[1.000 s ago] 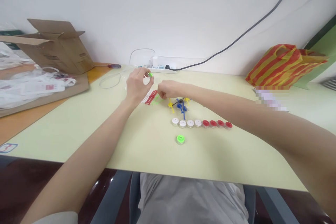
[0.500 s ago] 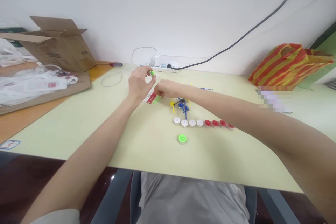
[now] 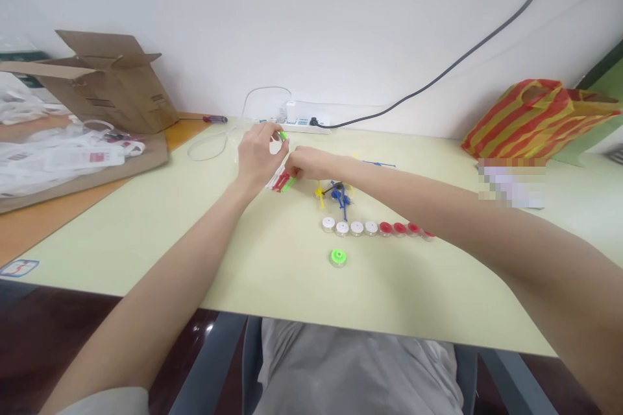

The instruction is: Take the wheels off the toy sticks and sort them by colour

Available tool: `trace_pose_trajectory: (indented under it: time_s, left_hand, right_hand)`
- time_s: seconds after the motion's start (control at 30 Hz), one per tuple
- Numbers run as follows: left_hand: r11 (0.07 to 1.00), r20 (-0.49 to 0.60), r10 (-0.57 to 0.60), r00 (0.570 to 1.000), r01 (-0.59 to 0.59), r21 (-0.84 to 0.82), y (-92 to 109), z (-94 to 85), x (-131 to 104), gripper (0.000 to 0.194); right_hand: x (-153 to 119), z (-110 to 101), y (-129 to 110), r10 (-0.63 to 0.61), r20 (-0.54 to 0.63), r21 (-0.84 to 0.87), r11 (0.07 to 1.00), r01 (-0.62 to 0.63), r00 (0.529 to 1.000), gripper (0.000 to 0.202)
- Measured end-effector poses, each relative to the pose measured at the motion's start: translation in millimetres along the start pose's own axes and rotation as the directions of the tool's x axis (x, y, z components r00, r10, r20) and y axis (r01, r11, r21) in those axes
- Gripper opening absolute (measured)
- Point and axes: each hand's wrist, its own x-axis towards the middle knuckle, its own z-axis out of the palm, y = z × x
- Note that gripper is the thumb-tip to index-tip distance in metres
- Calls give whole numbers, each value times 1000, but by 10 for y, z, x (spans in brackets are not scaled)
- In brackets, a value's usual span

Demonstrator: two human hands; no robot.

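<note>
My left hand (image 3: 260,154) pinches a small green piece (image 3: 283,135) between thumb and fingertips. Close beside it, my right hand (image 3: 302,163) is closed at a green stick (image 3: 291,184), its fingertips partly hidden. Red sticks (image 3: 281,181) and white sticks lie just left of the green one. Right of my right hand are a yellow piece (image 3: 319,193) and blue pieces (image 3: 339,197) with a black one. Nearer to me runs a row of white discs (image 3: 357,228) and red discs (image 3: 400,229). A lone green disc (image 3: 338,257) lies in front of the row.
An open cardboard box (image 3: 121,91) and white plastic packaging (image 3: 73,159) are at the left. A screwdriver (image 3: 215,119) and a power strip (image 3: 306,126) lie by the wall. At the right is a striped bag (image 3: 523,120). A black cable crosses the wall.
</note>
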Motion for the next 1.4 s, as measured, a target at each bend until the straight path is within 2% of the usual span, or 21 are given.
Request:
trace_pose_trajectory:
  time_s: [0.4,0.5,0.57,0.63,0.7,0.8,0.87,0.9,0.97,1.07,1.17,1.27,1.33,1.4]
  left_hand:
    - [999,-32,43,999,-43,-19,-36,25,-4,13]
    - [998,-19,45,999,-46,-32,-13,2,5,13]
    - [995,-2,80,997,-80,-67,54,-24,10,13]
    - [980,26,155,988,-150,-134,189,-58,5,12]
    - [950,64,248,967,-229,-214,397,-93,-27,12]
    - [886,120,385,915,-330,-327,788,-141,-141,11]
    - [822,156,480,863,-380,-424,1036,-165,-256,13]
    - [787,162,518,840,-394,-475,1139,-173,-318,19]
    - [738,156,535,830,-370,-564,1294,-187,-434,37]
    - [719,218,538,815,-307,-623,1406,-208,-546,47]
    - [738,305,516,801,-234,-633,1428,-243,-550,50]
    - [769,394,516,760,-209,-604,1399,-336,-442,53]
    - [823,480,489,728,-202,-531,1357,-458,-327,57]
    - [888,587,413,696,-165,-430,1305,-618,-205,40]
  right_hand:
    - [-18,38,18,32,-53,0,999,-32,998,22]
    - [-148,-48,47,90,-113,30,996,-87,989,24]
    - [-340,-150,9,161,-203,104,984,-142,966,27]
    - [-613,-248,-119,263,-334,268,947,-177,905,23]
    - [-936,-300,-345,407,-435,497,852,-163,803,21]
    - [-1418,-256,-771,656,-420,779,615,-122,627,18]
    - [-1686,-173,-1007,744,-392,846,523,-107,541,24]
    - [-1797,-130,-1092,767,-373,866,489,-99,522,28]
    - [-1965,-64,-1190,787,-319,900,427,-93,528,34]
    - [-2100,-39,-1228,761,-261,916,389,-97,594,37]
    - [-2151,-94,-1231,691,-318,866,490,-97,649,27]
    - [-2187,-171,-1218,634,-388,781,612,-127,669,11]
    - [-2219,-212,-1202,608,-397,733,661,-161,688,8]
    - [-2252,-239,-1193,551,-372,695,699,-170,747,7]
